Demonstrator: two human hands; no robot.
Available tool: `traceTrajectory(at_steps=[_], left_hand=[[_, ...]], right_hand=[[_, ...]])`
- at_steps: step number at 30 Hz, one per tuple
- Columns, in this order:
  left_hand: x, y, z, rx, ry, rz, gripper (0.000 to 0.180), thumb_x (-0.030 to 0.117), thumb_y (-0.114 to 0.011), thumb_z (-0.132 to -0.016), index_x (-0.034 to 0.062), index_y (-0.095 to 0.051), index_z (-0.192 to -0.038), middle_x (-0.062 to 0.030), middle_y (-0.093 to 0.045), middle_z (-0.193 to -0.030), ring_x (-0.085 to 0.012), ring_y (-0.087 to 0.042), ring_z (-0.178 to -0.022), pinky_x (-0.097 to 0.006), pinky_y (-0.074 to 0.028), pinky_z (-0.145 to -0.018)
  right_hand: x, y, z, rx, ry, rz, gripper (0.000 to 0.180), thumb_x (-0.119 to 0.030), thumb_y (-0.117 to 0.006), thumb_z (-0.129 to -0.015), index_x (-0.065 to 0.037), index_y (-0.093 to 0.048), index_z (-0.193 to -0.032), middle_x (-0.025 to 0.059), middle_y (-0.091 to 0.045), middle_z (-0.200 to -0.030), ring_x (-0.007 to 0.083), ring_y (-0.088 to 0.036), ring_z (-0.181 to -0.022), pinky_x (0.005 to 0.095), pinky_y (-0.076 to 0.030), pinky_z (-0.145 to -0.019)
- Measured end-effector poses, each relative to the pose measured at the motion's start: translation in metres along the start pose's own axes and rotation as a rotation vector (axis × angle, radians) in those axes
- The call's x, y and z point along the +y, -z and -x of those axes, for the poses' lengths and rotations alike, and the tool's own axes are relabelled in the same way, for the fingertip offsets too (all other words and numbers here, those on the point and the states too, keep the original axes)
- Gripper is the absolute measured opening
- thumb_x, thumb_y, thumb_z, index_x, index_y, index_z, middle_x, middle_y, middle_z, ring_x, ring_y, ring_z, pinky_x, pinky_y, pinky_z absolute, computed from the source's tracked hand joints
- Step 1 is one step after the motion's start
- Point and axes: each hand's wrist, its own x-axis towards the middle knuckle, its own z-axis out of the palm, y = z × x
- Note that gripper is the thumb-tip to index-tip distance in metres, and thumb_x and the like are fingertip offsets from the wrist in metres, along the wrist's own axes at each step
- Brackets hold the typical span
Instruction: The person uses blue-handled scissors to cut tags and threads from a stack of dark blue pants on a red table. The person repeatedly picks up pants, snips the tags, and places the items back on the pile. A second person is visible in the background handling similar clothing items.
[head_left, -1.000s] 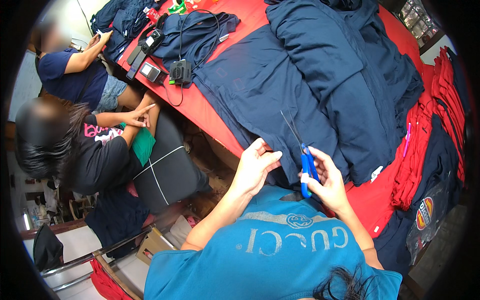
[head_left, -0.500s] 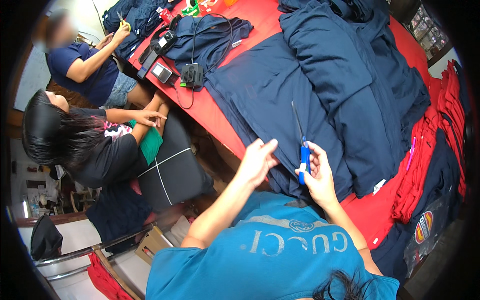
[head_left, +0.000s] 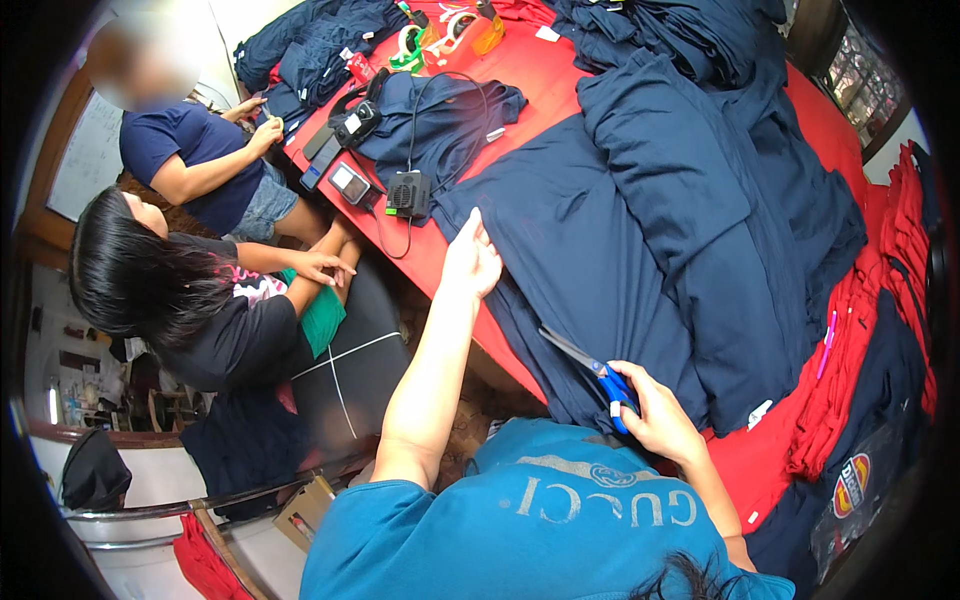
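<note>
Bench [head_left: 520, 75]: red-topped, runs diagonally.
Centre: spread navy garments [head_left: 640, 250], stacked in layers.
Left end: black electronic devices [head_left: 405, 192] with cables, another navy garment [head_left: 440, 110].
Right edge: folded red garments [head_left: 860, 350].

The left hand [head_left: 470, 262] has left the blue-handled scissors [head_left: 598, 375] and stretched up the navy cloth [head_left: 570, 240], towards the black device [head_left: 407, 193]; the scissors now lie lower.

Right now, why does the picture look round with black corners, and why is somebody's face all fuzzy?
In the head view, a fisheye lens bends the red table edge and leaves a black rim; a co-worker's face is blurred, while the blue-handled scissors in the right hand look sharp under even light.
</note>
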Motion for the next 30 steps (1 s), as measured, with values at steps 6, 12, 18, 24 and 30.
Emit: traceTrajectory(at_steps=[6,12,18,24,30], left_hand=[[-0.002,0.012,-0.017,-0.079,-0.035,0.04,0.039,0.019,-0.059,-0.094,-0.0018,-0.052,-0.127,-0.0124,-0.056,-0.13,-0.0257,-0.051,-0.121,-0.038,-0.037,-0.108],[-0.007,0.014,-0.016,-0.219,-0.101,0.141,0.013,0.001,-0.06,-0.09,0.0017,-0.06,-0.102,-0.0071,-0.065,-0.105,-0.0177,-0.061,-0.099,-0.031,-0.046,-0.093],[0.003,0.017,-0.016,-0.05,-0.235,-0.067,0.024,0.005,-0.065,-0.088,0.0043,-0.056,-0.11,-0.0043,-0.063,-0.099,-0.0144,-0.061,-0.088,-0.026,-0.046,-0.076],[0.016,0.041,-0.056,0.353,-0.733,-0.662,0.022,0.017,-0.064,-0.091,0.0037,-0.056,-0.107,-0.0016,-0.059,-0.091,-0.0116,-0.055,-0.086,-0.028,-0.044,-0.076],[0.022,-0.023,-0.055,0.171,-0.908,-1.07,0.018,0.014,-0.052,-0.093,0.0066,-0.046,-0.108,-0.0156,-0.061,-0.086,-0.0276,-0.061,-0.075,-0.039,-0.048,-0.073]], right_hand=[[-0.004,0.025,0.009,-0.066,0.003,0.066,0.053,-0.002,-0.056,-0.08,-0.004,-0.046,-0.131,0.0212,-0.059,-0.118,0.0365,-0.061,-0.103,0.0405,-0.048,-0.089],[-0.001,0.032,0.015,-0.052,-0.022,0.153,0.051,0.0,-0.057,-0.078,-0.003,-0.048,-0.129,0.0219,-0.06,-0.116,0.0375,-0.062,-0.101,0.0403,-0.049,-0.087],[-0.013,0.007,0.018,0.135,-0.047,-0.221,0.055,-0.002,-0.065,-0.077,0.0,-0.048,-0.13,0.0189,-0.059,-0.118,0.0307,-0.064,-0.1,0.036,-0.052,-0.085],[-0.013,0.005,0.048,-0.024,0.061,0.299,0.068,0.005,-0.067,-0.069,-0.004,-0.045,-0.133,0.0188,-0.056,-0.102,0.0344,-0.061,-0.091,0.0394,-0.051,-0.079],[0.02,0.0,0.069,0.054,0.133,0.423,0.067,0.009,-0.059,-0.068,-0.004,-0.049,-0.133,0.0207,-0.055,-0.098,0.0383,-0.058,-0.094,0.0387,-0.049,-0.084]])
